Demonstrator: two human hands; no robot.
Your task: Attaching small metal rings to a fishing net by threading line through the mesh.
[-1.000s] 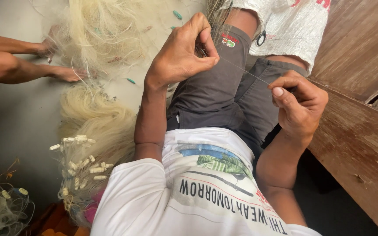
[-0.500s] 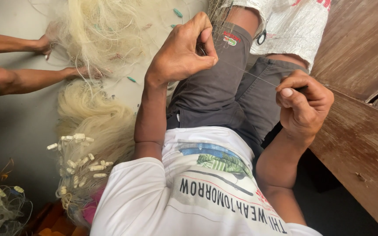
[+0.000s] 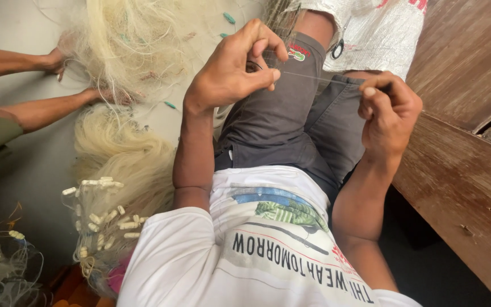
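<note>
Pinching a thin line (image 3: 319, 78) taut above the lap, the left hand (image 3: 231, 74) and right hand (image 3: 390, 111) each keep fingers clamped on it. Holding steady tension would likely serve this step best. Beside them, a co-worker's hands (image 3: 95, 94) sort pale fishing net (image 3: 126, 51) heaped with white floats (image 3: 106, 213); no containers show.

Thin line (image 3: 319, 78) barely visible; left net pile (image 3: 1, 267) edge-cropped.

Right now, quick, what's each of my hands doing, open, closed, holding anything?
Left hand: closed, fingers pinching a thin line by the fishing net.
Right hand: closed in a fist around the line's other end.
</note>
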